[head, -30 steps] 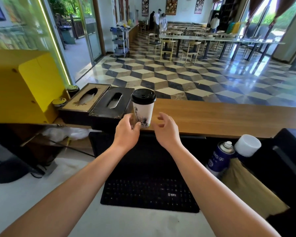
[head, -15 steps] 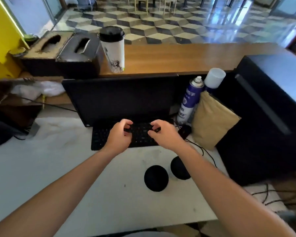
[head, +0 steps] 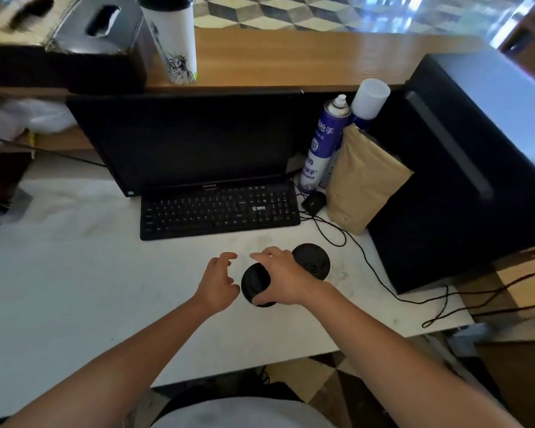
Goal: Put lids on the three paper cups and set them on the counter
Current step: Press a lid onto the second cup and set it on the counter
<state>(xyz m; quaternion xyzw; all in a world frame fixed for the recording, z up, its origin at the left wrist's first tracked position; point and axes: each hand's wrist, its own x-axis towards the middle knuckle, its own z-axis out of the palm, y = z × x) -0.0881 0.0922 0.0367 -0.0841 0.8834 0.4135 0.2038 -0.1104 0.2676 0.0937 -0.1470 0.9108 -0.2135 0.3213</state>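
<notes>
Paper cup [head: 175, 41]: white with a dark print, black lid already on, standing upright on the wooden table [head: 291, 57], just beside a dark tissue box [head: 102, 35].
Near lid [head: 254, 284]: black, loose on the white table [head: 74, 273], its right part hidden under the right grip.
Far lid [head: 314, 261]: black, lying flat just behind the right grip, close to the near lid.
Right grip [head: 283, 279]: over the near lid, fingers curved across it. Whether they are clamped on it cannot be told.
Left grip [head: 218, 281]: just left of the near lid, fingers apart and loosely curved, holding nothing.
Keyboard [head: 220, 211]: black, beyond both grips, in front of a dark monitor [head: 192, 143].
Right of the monitor: a blue and white spray can [head: 322, 143], with a brown paper bag [head: 365, 177] leaning against it.
Cables [head: 383, 273]: black, trailing over the white table's right end.
</notes>
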